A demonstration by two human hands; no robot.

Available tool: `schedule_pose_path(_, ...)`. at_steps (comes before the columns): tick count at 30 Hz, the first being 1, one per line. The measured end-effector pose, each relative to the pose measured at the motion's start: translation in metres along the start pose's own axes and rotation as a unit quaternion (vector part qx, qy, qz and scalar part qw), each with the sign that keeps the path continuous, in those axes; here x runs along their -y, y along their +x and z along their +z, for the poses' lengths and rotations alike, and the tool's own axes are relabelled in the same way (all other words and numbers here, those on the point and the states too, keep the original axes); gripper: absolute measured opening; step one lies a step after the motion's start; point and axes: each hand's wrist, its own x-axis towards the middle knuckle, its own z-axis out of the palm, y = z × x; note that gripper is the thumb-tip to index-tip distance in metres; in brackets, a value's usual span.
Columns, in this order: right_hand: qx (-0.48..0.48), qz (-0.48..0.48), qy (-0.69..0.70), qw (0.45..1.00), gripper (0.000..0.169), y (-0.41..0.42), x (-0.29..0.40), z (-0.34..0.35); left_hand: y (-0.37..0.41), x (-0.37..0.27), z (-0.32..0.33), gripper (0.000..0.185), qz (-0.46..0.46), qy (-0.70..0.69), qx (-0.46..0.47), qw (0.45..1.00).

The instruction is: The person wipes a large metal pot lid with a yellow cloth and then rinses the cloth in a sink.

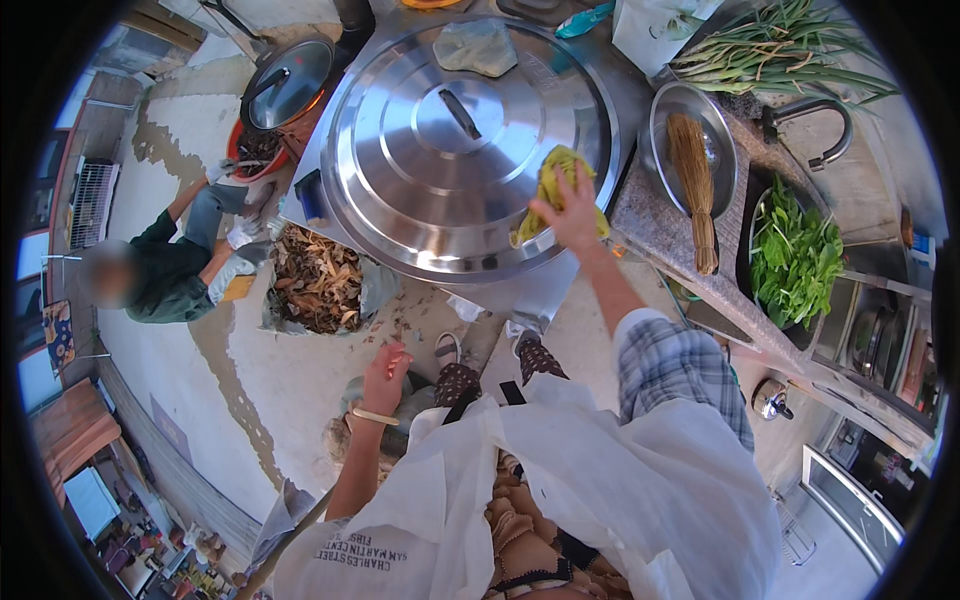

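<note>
A large round stainless steel lid [405, 202] with a dark handle covers most of the metal stove top [495, 296] in front of me. My right hand [574, 210] presses a yellow-green cloth [559, 176] on the lid's lower right edge, fingers spread over it. What lies under the lid is hidden. On the lid's far part rests a flat grey stone [476, 47]. My left hand [388, 375] hangs below the stove's near edge with its fingers curled, a pale bangle on the wrist; nothing shows in it.
Right: a steel bowl [661, 124] with a straw brush [690, 161], leafy greens [795, 259] in the sink, a faucet [847, 142] and green onions [780, 52]. Left: a sack of dry leaves [315, 281], a lidded pan [291, 90] and a seated, gloved person [176, 259] beside a red basin [259, 157].
</note>
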Motion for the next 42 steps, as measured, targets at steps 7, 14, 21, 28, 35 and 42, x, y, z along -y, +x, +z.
schedule_pose_path(7,0.040,-0.024,0.126,0.991,0.047,-0.022,0.017,-0.010,0.012,-0.030,0.030,0.027,-0.002,0.034,0.017,0.999)
schedule_pose_path(14,-0.212,-0.019,0.018,0.977,0.040,0.231,-0.078,-0.024,-0.013,-0.010,0.019,0.027,-0.043,0.057,-0.068,0.995)
schedule_pose_path(21,-0.153,-0.094,-0.130,0.975,0.043,0.306,-0.117,0.025,-0.066,0.067,0.033,0.025,-0.157,0.008,-0.057,0.986)
schedule_pose_path(28,0.127,0.023,-0.312,0.941,0.047,0.307,-0.150,0.020,-0.035,0.057,0.054,0.024,-0.135,-0.026,-0.065,0.988)
schedule_pose_path(35,0.244,0.179,-0.463,0.833,0.043,0.286,-0.132,0.003,-0.028,0.041,0.060,0.026,-0.105,-0.002,-0.044,0.994)
schedule_pose_path(42,0.384,0.252,-0.485,0.744,0.036,0.276,-0.095,-0.026,-0.045,0.065,0.056,0.027,-0.116,-0.021,-0.054,0.992)
